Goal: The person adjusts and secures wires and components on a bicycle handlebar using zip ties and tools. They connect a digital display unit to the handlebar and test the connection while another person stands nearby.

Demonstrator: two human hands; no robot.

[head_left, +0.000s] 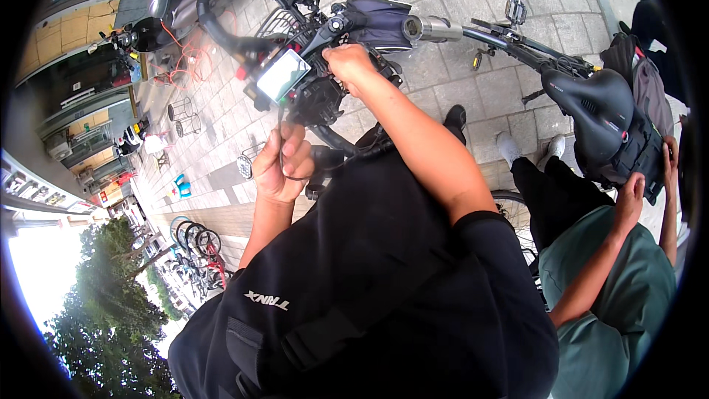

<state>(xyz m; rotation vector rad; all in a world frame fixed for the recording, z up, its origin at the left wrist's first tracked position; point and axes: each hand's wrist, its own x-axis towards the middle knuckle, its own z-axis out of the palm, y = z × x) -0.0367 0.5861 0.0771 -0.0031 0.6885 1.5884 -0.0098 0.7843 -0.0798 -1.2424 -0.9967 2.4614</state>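
A bicycle stands in front of me, with a black-taped drop handlebar (214, 11) and a lit rectangular screen (283, 76) mounted among its gear. My left hand (284, 162) is closed just below the screen, its fingers pinching a thin dark cable (281, 114). Beside the handlebar stem (336, 26), my right hand (351, 66) is closed against the crowded mounts. Whatever its fingers grip there is hidden. A black bag (377, 22) sits on the frame behind the stem.
A black saddle (591, 111) lies to the right. A person in a green shirt (613, 303) holds a black bag (639, 155) behind it. Orange cord (188, 59) trails over the paving at left, near a parked scooter (159, 11). More bicycles (196, 244) stand farther off.
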